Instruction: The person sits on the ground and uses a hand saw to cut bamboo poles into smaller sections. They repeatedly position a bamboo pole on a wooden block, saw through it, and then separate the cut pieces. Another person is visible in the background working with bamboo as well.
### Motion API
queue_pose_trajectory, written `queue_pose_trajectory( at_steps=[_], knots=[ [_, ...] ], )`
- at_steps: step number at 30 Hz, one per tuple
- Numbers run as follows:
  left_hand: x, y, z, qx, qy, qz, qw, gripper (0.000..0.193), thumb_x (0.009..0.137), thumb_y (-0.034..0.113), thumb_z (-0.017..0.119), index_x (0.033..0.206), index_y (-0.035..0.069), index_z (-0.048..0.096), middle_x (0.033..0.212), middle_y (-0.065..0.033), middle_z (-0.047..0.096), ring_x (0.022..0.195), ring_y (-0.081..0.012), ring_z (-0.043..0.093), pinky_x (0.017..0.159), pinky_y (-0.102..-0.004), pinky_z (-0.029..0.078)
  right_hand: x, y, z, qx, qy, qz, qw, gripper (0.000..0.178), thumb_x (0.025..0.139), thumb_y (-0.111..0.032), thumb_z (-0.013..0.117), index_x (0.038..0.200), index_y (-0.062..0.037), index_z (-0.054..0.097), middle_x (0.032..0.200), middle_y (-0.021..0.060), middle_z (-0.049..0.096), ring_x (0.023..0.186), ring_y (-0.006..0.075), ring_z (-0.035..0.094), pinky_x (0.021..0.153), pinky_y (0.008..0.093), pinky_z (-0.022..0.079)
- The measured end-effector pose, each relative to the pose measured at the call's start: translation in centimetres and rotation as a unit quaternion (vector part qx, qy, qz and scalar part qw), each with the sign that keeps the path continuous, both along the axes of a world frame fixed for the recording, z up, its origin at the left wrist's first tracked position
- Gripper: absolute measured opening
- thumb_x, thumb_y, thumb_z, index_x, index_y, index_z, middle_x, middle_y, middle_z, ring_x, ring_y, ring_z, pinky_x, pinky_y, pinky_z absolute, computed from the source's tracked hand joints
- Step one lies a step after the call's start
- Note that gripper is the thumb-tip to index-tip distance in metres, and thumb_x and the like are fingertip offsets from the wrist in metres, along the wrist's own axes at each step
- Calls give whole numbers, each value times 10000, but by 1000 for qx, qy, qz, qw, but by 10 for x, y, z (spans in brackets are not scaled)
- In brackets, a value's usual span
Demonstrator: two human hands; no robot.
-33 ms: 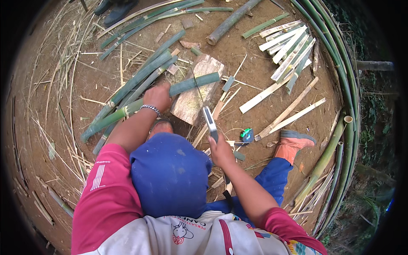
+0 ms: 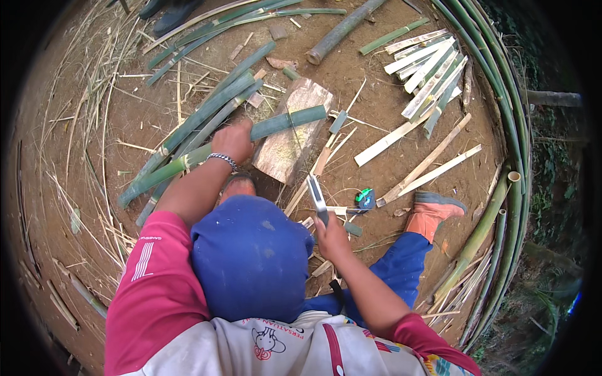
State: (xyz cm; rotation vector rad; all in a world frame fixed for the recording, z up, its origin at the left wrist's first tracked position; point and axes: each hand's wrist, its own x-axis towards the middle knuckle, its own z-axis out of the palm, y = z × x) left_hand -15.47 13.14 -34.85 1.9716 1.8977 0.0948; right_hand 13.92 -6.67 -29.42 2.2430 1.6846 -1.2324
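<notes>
My left hand (image 2: pixel 233 143), fingers wrapped round it, grips a green bamboo pole (image 2: pixel 304 117). The pole's far part lies across a pale wooden block (image 2: pixel 276 160), and its near part slants down to the left over other poles. A narrow line crosses the pole above the block, with pale dust beside it. In my right hand (image 2: pixel 332 239) is a saw (image 2: pixel 318 199) with a silver and grey handle. Its thin blade is hard to make out; it points up toward the pole.
A tape measure (image 2: pixel 365 199) lies right of the saw. Split bamboo strips (image 2: pixel 429 75) are piled at the far right, and long green poles (image 2: pixel 519 125) curve along the right edge. Another person's dark boots (image 2: pixel 170 20) show at the far left. Bamboo shavings (image 2: pixel 81 119) litter the left ground.
My right hand has drawn the saw back toward me and slightly right. The blade, earlier seen across the pole, no longer shows clearly there. My left hand and the pole hold nearly still.
</notes>
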Motion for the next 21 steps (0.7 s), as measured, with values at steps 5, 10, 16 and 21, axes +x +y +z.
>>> queue_pose_trajectory(
  at_steps=[5,10,16,21],
  knots=[
    [3,-1,7,-11,7,-8,1000,256,815,181,712,1004,76,576,925,-196,713,885,-409,694,778,-520,548,0,13,19,1,25,3,1000,430,1027,-414,507,1235,-39,482,977,310,676,931,513,647,802,589,497],
    [4,4,12,-10,2,-9,1000,247,812,159,699,1006,73,574,974,-206,709,919,-406,690,804,-523,541,-46,118,14,53,26,27,998,471,1041,-453,474,1207,-13,488,979,324,669,962,516,634,838,578,491],
    [-1,-3,4,13,1,-21,1000,275,809,219,733,1003,75,602,913,-211,723,883,-393,709,782,-499,559,7,-13,17,-16,-10,-5,1000,470,1028,-425,505,1274,-25,479,1004,321,670,974,513,638,840,575,494],
    [4,5,11,0,5,-14,1000,256,811,195,720,1001,76,595,908,-210,718,881,-409,699,783,-513,550,-27,64,13,29,45,-17,998,476,1039,-427,486,1252,-2,489,999,325,668,950,520,640,831,569,498]
  ],
)
